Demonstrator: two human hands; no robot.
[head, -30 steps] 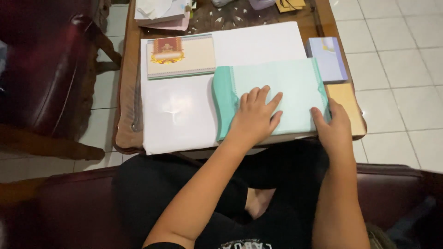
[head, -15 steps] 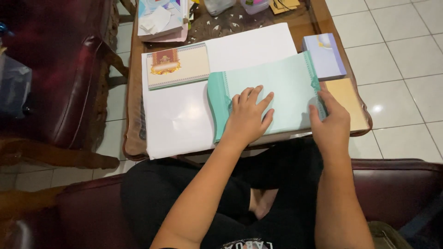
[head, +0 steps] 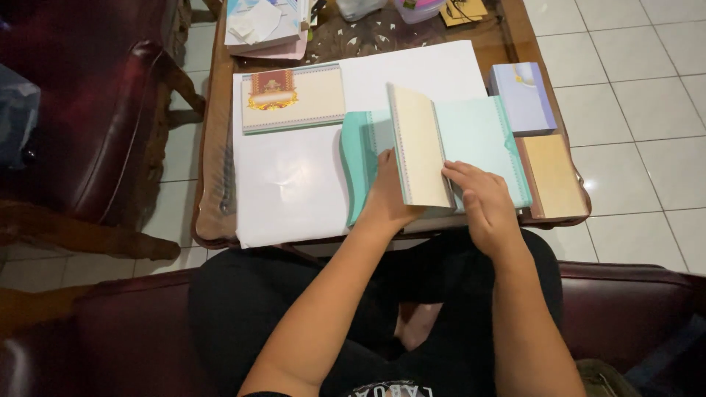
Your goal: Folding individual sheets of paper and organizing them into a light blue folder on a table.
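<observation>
A mint-green folded card cover (head: 482, 140) lies open on a large white sheet (head: 294, 184) on the wooden table (head: 209, 176). A cream inner leaf (head: 419, 147) with a patterned edge stands half raised over it. My left hand (head: 390, 198) holds the leaf's lower left edge from behind, fingers hidden by the leaf. My right hand (head: 482, 202) presses flat on the green cover just right of the leaf, fingertips touching the leaf's lower right edge.
A cream card stack with a red-and-gold emblem (head: 293, 95) lies at the sheet's upper left. A lilac stack (head: 522, 95) and a tan stack (head: 553, 175) sit at the table's right edge. Papers and small containers (head: 265, 26) crowd the far end. Dark red leather chairs (head: 95, 125) flank the table.
The cream leaf, not seen before, is now lifted over the green cover. My left hand went from lying flat on the cover to holding the leaf; my right hand moved left from the cover's right edge.
</observation>
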